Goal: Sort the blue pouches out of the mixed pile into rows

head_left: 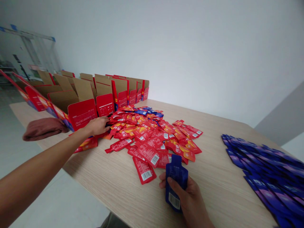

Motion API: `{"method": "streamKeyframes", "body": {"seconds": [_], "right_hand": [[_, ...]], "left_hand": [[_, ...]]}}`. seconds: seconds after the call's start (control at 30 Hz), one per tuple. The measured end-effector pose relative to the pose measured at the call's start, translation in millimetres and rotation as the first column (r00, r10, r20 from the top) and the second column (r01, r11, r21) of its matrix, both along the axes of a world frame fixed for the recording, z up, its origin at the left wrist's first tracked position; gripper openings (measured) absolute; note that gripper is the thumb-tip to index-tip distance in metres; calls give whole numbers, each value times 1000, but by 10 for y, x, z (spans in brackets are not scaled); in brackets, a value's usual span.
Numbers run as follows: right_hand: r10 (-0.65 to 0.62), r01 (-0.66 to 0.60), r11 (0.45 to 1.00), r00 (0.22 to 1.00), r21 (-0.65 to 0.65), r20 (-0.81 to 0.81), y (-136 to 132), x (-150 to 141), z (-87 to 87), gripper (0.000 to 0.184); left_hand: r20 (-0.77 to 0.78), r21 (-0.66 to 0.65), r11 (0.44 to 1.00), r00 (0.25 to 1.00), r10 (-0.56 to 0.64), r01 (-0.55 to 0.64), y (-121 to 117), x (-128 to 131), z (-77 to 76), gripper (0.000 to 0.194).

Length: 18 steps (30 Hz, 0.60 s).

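My right hand (pixel 190 196) grips a dark blue spouted pouch (pixel 176 177) upright over the near part of the table, thumb across its front and the barcode facing me. A spread heap of red and orange pouches (pixel 147 136) lies in the middle of the table, several with barcodes showing. At the left edge of that heap, my left hand (pixel 98 126) reaches in with its fingers stretched over the pouches; the fingertips are partly hidden. A few blue pouches (pixel 144 111) lie among the red ones at the back.
Open red cardboard boxes (pixel 83 114) with raised brown flaps stand in rows at the back left. A folded brown cloth (pixel 45 128) lies near the left table edge. Overlapping rows of blue pouches (pixel 268 171) cover the right side. A white wall rises behind the table.
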State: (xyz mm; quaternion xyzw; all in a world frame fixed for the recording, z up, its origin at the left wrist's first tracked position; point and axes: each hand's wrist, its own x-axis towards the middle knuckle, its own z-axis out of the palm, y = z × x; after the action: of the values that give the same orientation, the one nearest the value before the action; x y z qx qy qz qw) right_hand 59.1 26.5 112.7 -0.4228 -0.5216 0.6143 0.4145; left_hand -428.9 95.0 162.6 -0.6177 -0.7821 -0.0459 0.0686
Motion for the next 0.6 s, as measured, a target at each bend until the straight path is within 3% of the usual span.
{"method": "streamKeyframes", "body": {"seconds": [0.3,0.6], "right_hand": [[-13,13,1000,1000,-1,-20,42,-11,-160,57],[-13,13,1000,1000,-8,-12,12,-42,-92,56]], "left_hand": [[-49,-57,997,998,44,-47,105,72,32,44],[-70,-117,992,997,36,-44,139,81,197,30]]}}
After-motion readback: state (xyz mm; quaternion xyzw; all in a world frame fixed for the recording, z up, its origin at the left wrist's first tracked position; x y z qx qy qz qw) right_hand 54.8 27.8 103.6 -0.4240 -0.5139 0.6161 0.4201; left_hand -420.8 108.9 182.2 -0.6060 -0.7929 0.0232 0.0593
